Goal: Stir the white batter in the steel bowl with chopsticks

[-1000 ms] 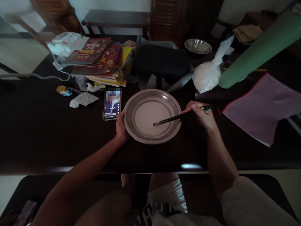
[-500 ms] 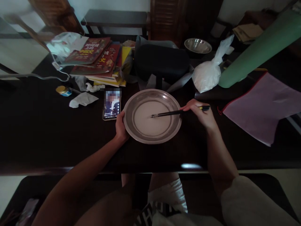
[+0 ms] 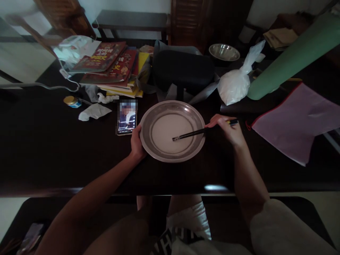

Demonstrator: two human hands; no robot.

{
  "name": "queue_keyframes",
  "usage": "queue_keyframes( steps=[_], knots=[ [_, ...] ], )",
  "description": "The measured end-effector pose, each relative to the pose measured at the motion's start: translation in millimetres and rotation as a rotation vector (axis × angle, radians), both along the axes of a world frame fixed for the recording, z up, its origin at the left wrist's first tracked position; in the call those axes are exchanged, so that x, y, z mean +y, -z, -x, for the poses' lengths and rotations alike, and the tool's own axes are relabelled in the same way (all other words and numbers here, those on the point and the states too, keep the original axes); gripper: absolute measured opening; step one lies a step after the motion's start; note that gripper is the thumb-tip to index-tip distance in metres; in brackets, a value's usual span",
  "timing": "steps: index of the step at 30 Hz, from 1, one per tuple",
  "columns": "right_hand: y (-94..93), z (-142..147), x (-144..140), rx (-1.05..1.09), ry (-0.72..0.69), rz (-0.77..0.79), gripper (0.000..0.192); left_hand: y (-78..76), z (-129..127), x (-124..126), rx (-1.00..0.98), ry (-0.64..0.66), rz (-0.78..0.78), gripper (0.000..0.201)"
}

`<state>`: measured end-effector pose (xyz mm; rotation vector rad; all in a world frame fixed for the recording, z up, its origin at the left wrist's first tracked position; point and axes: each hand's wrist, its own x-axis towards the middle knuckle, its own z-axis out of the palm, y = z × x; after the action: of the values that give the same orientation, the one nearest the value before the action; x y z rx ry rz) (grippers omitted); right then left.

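Observation:
A round metal basin (image 3: 172, 157) stands on the dark table in front of me, with a whitish liquid (image 3: 167, 124) in its bottom. My left hand (image 3: 137, 143) grips the basin's left rim, the thumb near the edge and the other fingers partly hidden against its side. In my right hand (image 3: 225, 129) is a pair of dark chopsticks (image 3: 192, 133), held in closed fingers over the right rim. Their tips reach the liquid near the middle of the basin and look wet. Close by my left hand, a lit phone (image 3: 127, 118) rests on the table.
Behind the basin are a black case-like object (image 3: 183, 67) and a tied plastic bag of white powder (image 3: 233, 86). Stacked books (image 3: 111, 63), a small jar (image 3: 71, 101) and tissue (image 3: 95, 111) are left. A green cylinder (image 3: 287, 58) and purple bag (image 3: 294, 124) are right.
The chopstick tips have shifted slightly toward me within the liquid, and the chopsticks now slant more. My left hand and the basin stay in place.

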<state>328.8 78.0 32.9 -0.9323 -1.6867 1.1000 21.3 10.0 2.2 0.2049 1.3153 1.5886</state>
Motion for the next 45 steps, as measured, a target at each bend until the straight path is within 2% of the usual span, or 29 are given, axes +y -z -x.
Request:
queue_keyframes(
  steps=[3,8,12,17,22,27,32,37,42,45],
  knots=[
    [-0.6,2,0,-0.043,-0.061,0.004,0.030,-0.1,0,0,-0.011,-0.002,0.005,0.022],
    [-0.7,-1,0,0.031,0.067,-0.007,0.036,-2.2,-1,0,0.001,0.000,-0.016,0.022],
    [-0.3,2,0,-0.012,-0.044,-0.002,0.033,-1.8,0,0,-0.005,0.003,-0.015,0.023],
    [-0.6,1,0,0.016,0.108,-0.027,0.036,3.1,3,-1,0.001,0.042,-0.029,0.025],
    [-1.5,4,-1,-0.042,-0.059,-0.002,0.033,5.3,3,-1,0.001,0.024,-0.020,0.023],
    [-0.6,1,-1,0.039,0.076,-0.029,0.032,2.5,1,-1,0.007,0.022,-0.023,0.022],
    [-0.8,2,-1,-0.032,-0.054,0.015,0.033,1.7,1,-1,0.005,0.021,0.005,0.024],
    [0.2,1,-1,0.036,0.075,-0.039,0.031,0.9,1,-1,-0.006,0.029,0.013,0.025],
    [1.0,1,0,-0.012,-0.081,-0.020,0.030,5.8,3,-1,-0.012,0.024,-0.015,0.026],
    [0.5,1,0,-0.015,-0.005,-0.036,0.029,11.1,5,-1,0.011,0.036,-0.031,0.027]
  ],
)
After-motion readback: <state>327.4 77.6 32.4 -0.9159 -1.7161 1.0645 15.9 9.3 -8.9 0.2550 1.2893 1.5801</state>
